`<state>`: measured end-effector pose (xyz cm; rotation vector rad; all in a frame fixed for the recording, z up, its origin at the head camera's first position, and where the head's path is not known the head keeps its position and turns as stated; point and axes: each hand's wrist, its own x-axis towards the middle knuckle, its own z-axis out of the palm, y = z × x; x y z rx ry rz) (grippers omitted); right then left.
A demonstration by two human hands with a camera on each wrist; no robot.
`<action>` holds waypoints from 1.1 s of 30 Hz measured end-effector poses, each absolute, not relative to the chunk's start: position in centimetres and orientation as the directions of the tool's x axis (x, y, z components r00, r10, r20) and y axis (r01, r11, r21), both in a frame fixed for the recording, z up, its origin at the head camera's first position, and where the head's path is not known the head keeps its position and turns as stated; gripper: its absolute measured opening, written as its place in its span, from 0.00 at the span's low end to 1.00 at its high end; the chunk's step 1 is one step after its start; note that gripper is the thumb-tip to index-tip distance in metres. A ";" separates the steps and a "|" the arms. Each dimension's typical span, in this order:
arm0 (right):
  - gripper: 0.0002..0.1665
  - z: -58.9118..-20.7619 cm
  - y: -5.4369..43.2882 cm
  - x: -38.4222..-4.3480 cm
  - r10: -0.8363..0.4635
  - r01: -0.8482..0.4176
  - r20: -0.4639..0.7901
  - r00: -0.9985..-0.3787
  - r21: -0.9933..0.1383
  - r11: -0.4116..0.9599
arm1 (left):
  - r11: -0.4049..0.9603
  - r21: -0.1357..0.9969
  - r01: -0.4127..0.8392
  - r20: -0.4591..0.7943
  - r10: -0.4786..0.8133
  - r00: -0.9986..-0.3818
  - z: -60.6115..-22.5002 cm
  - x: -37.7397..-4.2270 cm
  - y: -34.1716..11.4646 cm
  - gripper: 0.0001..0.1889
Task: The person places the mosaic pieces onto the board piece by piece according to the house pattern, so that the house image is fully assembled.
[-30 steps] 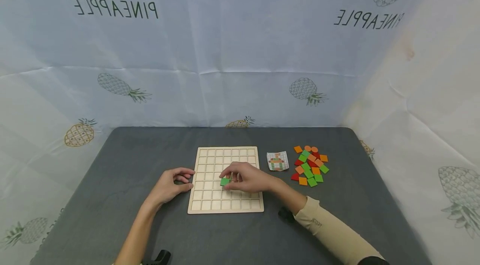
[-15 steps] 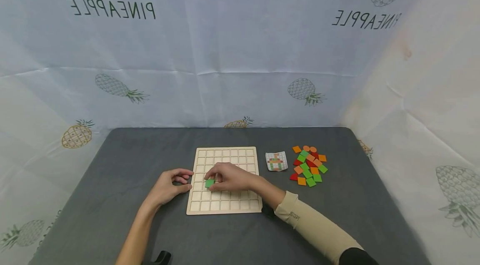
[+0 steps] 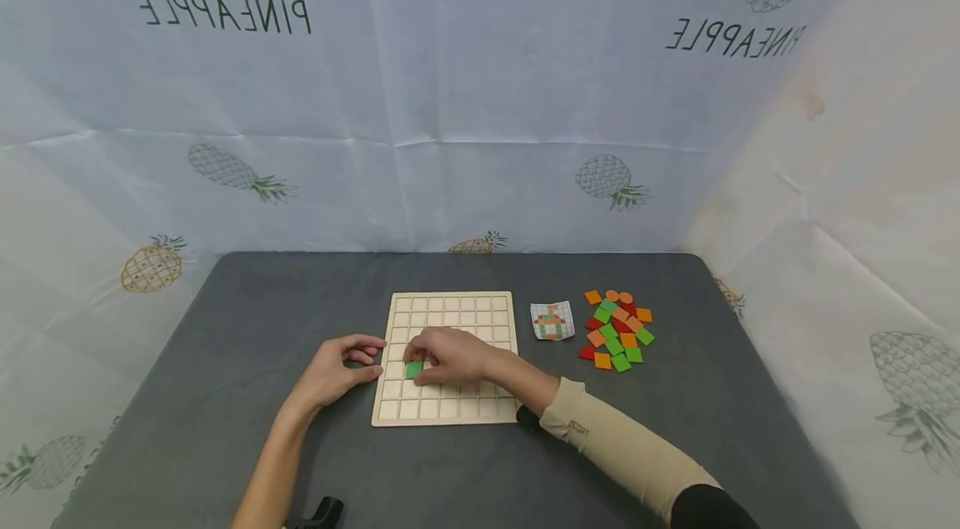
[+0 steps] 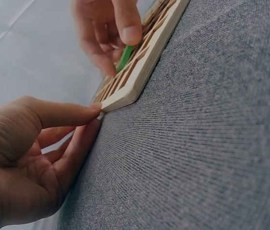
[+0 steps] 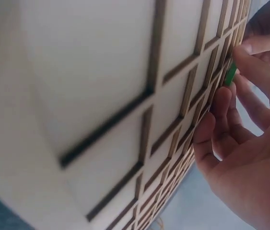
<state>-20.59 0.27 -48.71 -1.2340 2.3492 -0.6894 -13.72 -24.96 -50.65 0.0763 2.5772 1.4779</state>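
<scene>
A green square tile (image 3: 413,370) is pinched between the thumb and fingers of my right hand (image 3: 453,358), at the left part of a pale wooden grid board (image 3: 468,408). In the left wrist view the green tile (image 4: 124,59) stands tilted at the board's raised grid lines. My right palm and forearm cover part of the grid in the head view. My left hand (image 3: 337,371) rests at the board's left edge, thumb and fingertips touching it, fingers loosely bent. In the right wrist view the board's square cells (image 5: 118,179) show bare wood.
A small printed pattern card (image 3: 552,321) lies right of the board. Beyond it is a loose pile of green, red and orange tiles (image 3: 619,329), squares and a few rounds. All lie on a dark grey table (image 3: 247,304), with a pineapple-print cloth behind.
My right hand has carried the green tile leftward across the board, then slightly down onto the grid at its left part. My left hand has stayed at the board's edge.
</scene>
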 end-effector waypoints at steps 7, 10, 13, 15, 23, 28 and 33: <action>0.19 -48.6 -0.3 -20.9 -0.833 -0.639 -0.129 -0.537 -0.583 0.502 | 0.497 0.866 -0.045 -0.124 0.126 -0.984 -50.5 -13.8 -24.9 0.23; 0.20 -48.6 -0.4 -21.0 -0.839 -0.629 -0.131 -0.528 -0.603 0.490 | 0.506 0.861 -0.054 -0.133 0.121 -0.984 -50.5 -13.7 -24.9 0.23; 0.20 -48.6 -0.1 -21.2 -0.849 -0.612 -0.124 -0.514 -0.640 0.464 | 0.513 0.856 -0.073 -0.149 0.109 -0.983 -50.6 -13.7 -24.9 0.23; 0.20 -48.6 0.1 -21.3 -0.855 -0.597 -0.118 -0.505 -0.668 0.444 | 0.515 0.854 -0.078 -0.151 0.103 -0.983 -50.6 -13.7 -24.9 0.22; 0.22 -48.1 1.9 -21.6 -0.857 -0.548 -0.122 -0.500 -0.722 0.422 | 0.521 0.849 -0.093 -0.161 0.088 -0.983 -50.6 -13.7 -24.8 0.21; 0.22 -47.6 3.3 -21.8 -0.850 -0.528 -0.093 -0.519 -0.747 0.404 | 0.525 0.845 -0.104 -0.167 0.074 -0.983 -50.7 -13.6 -24.7 0.21; 0.23 -46.8 5.4 -21.7 -0.844 -0.505 -0.057 -0.533 -0.779 0.371 | 0.521 0.847 -0.109 -0.170 0.071 -0.983 -50.6 -13.5 -24.6 0.22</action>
